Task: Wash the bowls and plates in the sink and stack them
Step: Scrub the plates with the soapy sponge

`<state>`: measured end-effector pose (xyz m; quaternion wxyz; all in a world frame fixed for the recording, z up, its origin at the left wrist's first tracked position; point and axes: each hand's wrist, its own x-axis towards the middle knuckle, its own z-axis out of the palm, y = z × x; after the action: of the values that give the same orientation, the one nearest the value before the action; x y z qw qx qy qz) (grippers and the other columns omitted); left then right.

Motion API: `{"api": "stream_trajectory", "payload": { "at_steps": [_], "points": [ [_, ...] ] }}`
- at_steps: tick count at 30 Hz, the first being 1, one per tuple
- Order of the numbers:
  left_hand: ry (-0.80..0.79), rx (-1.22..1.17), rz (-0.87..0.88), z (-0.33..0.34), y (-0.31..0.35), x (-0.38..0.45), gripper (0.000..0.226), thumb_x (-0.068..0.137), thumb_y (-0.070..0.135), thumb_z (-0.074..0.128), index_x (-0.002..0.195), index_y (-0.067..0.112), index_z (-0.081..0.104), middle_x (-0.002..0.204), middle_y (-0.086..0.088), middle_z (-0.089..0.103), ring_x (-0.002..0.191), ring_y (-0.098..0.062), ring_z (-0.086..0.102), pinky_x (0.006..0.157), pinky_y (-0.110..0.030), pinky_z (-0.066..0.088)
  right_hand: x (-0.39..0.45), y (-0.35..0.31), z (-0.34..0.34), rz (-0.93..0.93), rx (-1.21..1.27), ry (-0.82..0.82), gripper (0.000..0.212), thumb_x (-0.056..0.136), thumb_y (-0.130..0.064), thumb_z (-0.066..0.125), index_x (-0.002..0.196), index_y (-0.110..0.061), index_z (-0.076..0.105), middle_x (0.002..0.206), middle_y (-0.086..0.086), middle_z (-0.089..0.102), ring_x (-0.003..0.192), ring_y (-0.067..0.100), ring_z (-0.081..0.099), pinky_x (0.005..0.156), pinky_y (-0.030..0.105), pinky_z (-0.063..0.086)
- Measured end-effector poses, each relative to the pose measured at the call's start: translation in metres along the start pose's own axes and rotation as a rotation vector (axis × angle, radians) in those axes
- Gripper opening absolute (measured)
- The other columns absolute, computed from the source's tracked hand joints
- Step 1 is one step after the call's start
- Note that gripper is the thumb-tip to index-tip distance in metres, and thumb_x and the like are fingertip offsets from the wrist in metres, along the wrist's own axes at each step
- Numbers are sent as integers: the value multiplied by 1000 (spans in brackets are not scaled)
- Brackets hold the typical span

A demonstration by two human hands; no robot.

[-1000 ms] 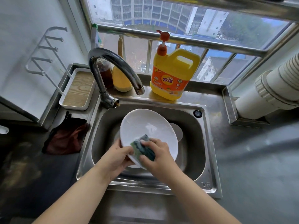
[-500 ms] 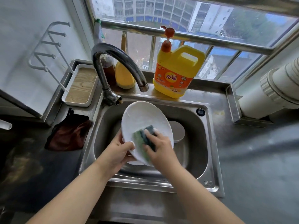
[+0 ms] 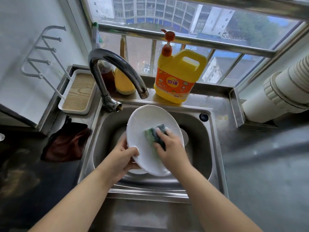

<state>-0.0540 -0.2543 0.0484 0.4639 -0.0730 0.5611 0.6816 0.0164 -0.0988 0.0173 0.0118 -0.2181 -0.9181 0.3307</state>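
Item one: plate (image 3: 142,124), white, oval in this view, tilted up over the sink (image 3: 215,148). We hold it at its lower left rim with our left hand (image 3: 122,158), thumb on the face, the other fingers curled behind it.

Item two: sponge (image 3: 155,136), green and dark, lying on the plate's face right of centre. Our right hand (image 3: 170,148) presses it to the plate, fingers bent over it and gripping.

Item three: more white dishes in the sink beneath the plate; one rim (image 3: 138,171) shows under its lower edge, another round piece (image 3: 184,138) at its right. We cannot tell how many, nor which are bowls.

Item four: tap (image 3: 117,69), chrome, arched, spout ending above the sink's far edge; no water visible.

Item five: soap jug (image 3: 177,76), yellow with an orange pump, on the ledge behind the sink. Beside it to the left, behind the tap, a yellow bottle (image 3: 124,82) and a brown one (image 3: 107,76).

Item six: tray (image 3: 78,92), white-rimmed with a wood-grain floor, on the counter (image 3: 260,164) left of the tap. Near it, a dark red cloth (image 3: 65,144) at the sink's left.

Item seven: white pipe (image 3: 280,91), far right.
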Motion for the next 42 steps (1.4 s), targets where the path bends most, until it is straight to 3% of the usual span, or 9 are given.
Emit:
{"api": "stream_trajectory", "payload": {
  "at_steps": [6, 9, 15, 21, 25, 29, 36, 39, 42],
  "points": [
    [66, -83, 7, -9, 2, 2, 52, 85, -15, 36, 117, 23, 54, 108, -13, 62, 89, -31, 63, 54, -36, 56, -30, 4, -5, -172, 42, -181, 49, 77, -26, 56, 125, -31, 62, 142, -4, 47, 118, 20, 43, 104, 20, 27],
    [58, -63, -5, -13, 4, -2, 53, 86, -13, 37, 124, 21, 51, 114, -12, 59, 94, -31, 59, 51, -31, 55, -23, 37, -21, -58, -80, -89, 45, 76, -23, 58, 121, -26, 66, 136, 1, 54, 111, 28, 47, 104, 36, 37],
    [-32, 20, -26, 0, 4, -1, 55, 86, -12, 41, 125, 26, 52, 112, -11, 62, 91, -29, 64, 57, -34, 56, 18, 14, -23, 45, -100, 93, 49, 91, -22, 57, 138, -28, 48, 148, 5, 39, 121, 31, 40, 107, 34, 26],
    [-20, 5, 7, -5, 4, 1, 49, 88, -13, 38, 119, 20, 56, 100, -15, 68, 84, -29, 67, 65, -44, 59, -13, -19, -1, -257, 79, -101, 46, 83, -29, 56, 129, -28, 59, 145, 5, 45, 117, 27, 42, 103, 27, 27],
    [40, -20, 17, -18, 6, 3, 51, 86, -13, 35, 114, 23, 56, 110, -14, 62, 95, -33, 62, 67, -42, 58, -27, 19, -15, -190, -9, -152, 46, 82, -31, 58, 128, -33, 59, 141, -3, 48, 119, 22, 43, 108, 24, 28],
    [93, -8, 15, -25, 15, 11, 43, 87, -6, 40, 116, 21, 56, 114, -14, 63, 101, -34, 61, 62, -38, 57, -20, 40, -32, -61, -214, -119, 50, 90, -41, 56, 138, -36, 46, 145, -3, 41, 123, 20, 34, 111, 32, 26],
    [221, 99, -40, -35, 35, 32, 25, 88, 15, 51, 112, 15, 58, 116, -22, 63, 93, -32, 62, 79, -43, 50, -40, 21, -31, -256, -194, -293, 89, 66, -79, 50, 143, -37, 37, 152, -10, 25, 132, 12, 24, 114, 31, 22],
    [223, 101, -103, -35, 33, 32, 32, 89, 16, 51, 119, 10, 57, 106, -18, 67, 89, -30, 64, 73, -39, 52, -40, 26, -22, -413, -379, -131, 79, 63, -53, 73, 133, -23, 52, 144, 5, 45, 108, 28, 53, 94, 40, 48],
    [200, 22, -97, -28, 30, 29, 28, 90, 11, 48, 116, 10, 58, 93, -12, 67, 81, -25, 64, 63, -32, 55, -38, 27, -14, -446, -382, 88, 59, 62, -25, 74, 119, -18, 64, 128, 5, 60, 84, 30, 61, 73, 38, 54]
  ]
}}
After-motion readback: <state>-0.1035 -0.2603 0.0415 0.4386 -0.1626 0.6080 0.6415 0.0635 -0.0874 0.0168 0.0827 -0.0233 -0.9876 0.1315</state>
